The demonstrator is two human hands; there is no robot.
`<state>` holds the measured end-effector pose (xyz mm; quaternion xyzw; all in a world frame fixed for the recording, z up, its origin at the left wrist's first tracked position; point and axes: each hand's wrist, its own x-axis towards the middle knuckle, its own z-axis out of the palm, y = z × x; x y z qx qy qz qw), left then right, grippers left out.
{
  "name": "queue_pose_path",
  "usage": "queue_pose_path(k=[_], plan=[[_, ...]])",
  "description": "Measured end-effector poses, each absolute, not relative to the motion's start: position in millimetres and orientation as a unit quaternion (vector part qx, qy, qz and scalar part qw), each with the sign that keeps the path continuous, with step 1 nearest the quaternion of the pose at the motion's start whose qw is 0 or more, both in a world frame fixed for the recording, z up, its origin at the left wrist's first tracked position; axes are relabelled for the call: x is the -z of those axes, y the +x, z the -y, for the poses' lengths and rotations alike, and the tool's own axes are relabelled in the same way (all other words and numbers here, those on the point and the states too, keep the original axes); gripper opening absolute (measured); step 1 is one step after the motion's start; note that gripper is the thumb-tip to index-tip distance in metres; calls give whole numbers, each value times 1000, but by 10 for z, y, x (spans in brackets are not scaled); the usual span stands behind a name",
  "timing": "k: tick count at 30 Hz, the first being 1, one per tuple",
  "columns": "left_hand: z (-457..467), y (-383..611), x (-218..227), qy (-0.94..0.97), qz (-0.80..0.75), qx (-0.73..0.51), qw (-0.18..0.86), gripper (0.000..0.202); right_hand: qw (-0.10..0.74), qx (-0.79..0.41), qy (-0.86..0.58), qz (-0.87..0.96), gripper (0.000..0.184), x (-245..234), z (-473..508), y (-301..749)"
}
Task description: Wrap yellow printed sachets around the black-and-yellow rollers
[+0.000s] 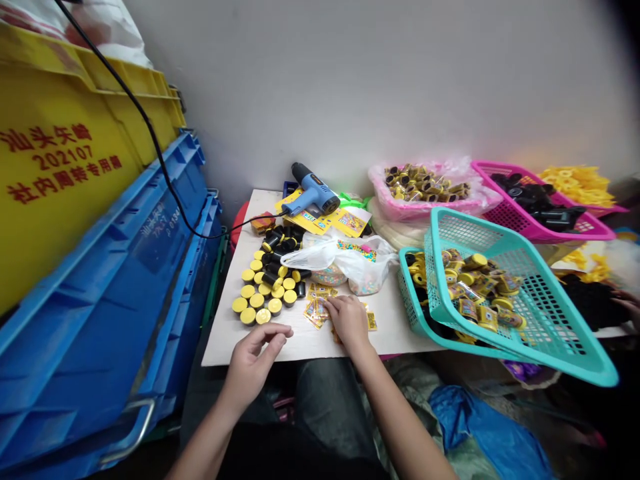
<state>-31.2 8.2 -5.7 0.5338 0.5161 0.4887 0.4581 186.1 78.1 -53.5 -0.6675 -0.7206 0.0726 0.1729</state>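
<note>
On our table, little pots lie beyond our left hand and stickers by our right hand. Behind the stickers we see a bag of beads, then a hot-air gun. To our right, one basket sits on, or maybe in, a second basket. Boxes stand left.

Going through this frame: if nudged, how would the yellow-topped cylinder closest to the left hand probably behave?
The yellow-topped cylinder would probably slide under a gentle push, since it stands on end. Tipped over, it may roll, given its round top. Pushed away from the left hand, it could bump the similar cylinders standing close behind.
</note>
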Motion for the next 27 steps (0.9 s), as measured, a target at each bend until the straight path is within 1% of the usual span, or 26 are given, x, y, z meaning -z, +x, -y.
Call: queue_pose_path(k=[5,7,10,13,15,17,19,21,23,24,26,27], plan=[[-117,-272,32,548,-525,-485,433,13,179,-56,-665,723,23,550,-728,1843],[-123,-270,18,555,-526,-476,435,13,179,-54,-663,724,24,582,-716,1803],[-112,-277,13,557,-525,-468,442,14,184,-69,-652,733,21,616,-717,1766],[-101,-278,16,556,-527,-465,443,14,228,-99,-640,727,23,597,-711,1773],[-116,-261,14,555,-534,-469,432,13,284,-160,-608,724,24,529,-672,1782],[-153,-224,10,545,-535,-483,429,14,332,-247,-542,731,25,413,-597,1773],[-202,-171,9,526,-518,-489,465,18,349,-321,-466,747,29,269,-503,1745],[-245,-114,18,495,-498,-474,530,22,348,-367,-422,752,37,137,-420,1709],[-267,-68,33,449,-495,-475,573,24,353,-410,-417,731,46,55,-367,1674],[-268,-53,41,423,-498,-488,579,26,364,-436,-421,708,52,39,-353,1657],[-254,-35,52,376,-505,-531,568,30,393,-489,-424,652,61,53,-340,1613],[-242,-32,55,360,-508,-548,559,31,407,-518,-423,622,63,76,-337,1585]])
